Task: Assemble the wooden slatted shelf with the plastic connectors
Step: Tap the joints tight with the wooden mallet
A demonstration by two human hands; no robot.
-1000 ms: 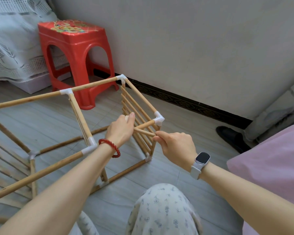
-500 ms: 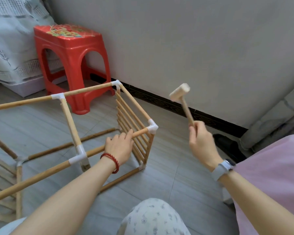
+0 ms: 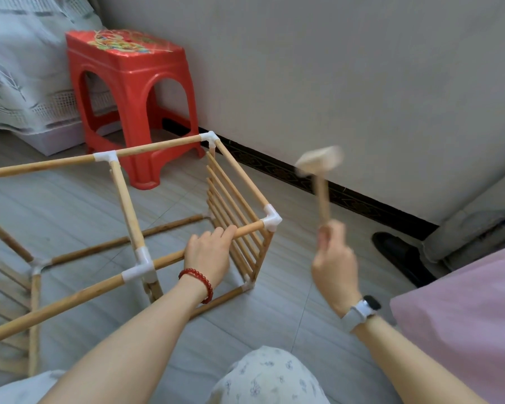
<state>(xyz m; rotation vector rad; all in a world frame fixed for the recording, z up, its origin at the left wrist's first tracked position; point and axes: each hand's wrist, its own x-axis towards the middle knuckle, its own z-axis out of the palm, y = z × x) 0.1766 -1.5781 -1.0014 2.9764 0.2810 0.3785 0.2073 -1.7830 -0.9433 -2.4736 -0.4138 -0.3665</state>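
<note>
The wooden shelf frame (image 3: 126, 199) lies on its side on the floor, its rods joined by white plastic connectors. A slatted panel (image 3: 233, 220) forms its right end. My left hand (image 3: 209, 250) grips the near top rod just left of the white corner connector (image 3: 270, 220). My right hand (image 3: 334, 255) holds the handle of a small wooden mallet (image 3: 319, 167), raised upright to the right of that corner; the mallet head is blurred by motion.
A red plastic stool (image 3: 129, 91) stands behind the frame by the wall. A covered bed (image 3: 21, 68) is at the far left. A black shoe (image 3: 403, 258) lies by the skirting board, and pink fabric (image 3: 464, 316) fills the lower right.
My right hand pulled back from the frame and lifted the mallet up to the right of the corner. My left hand shifted onto the near top rod and stays there.
</note>
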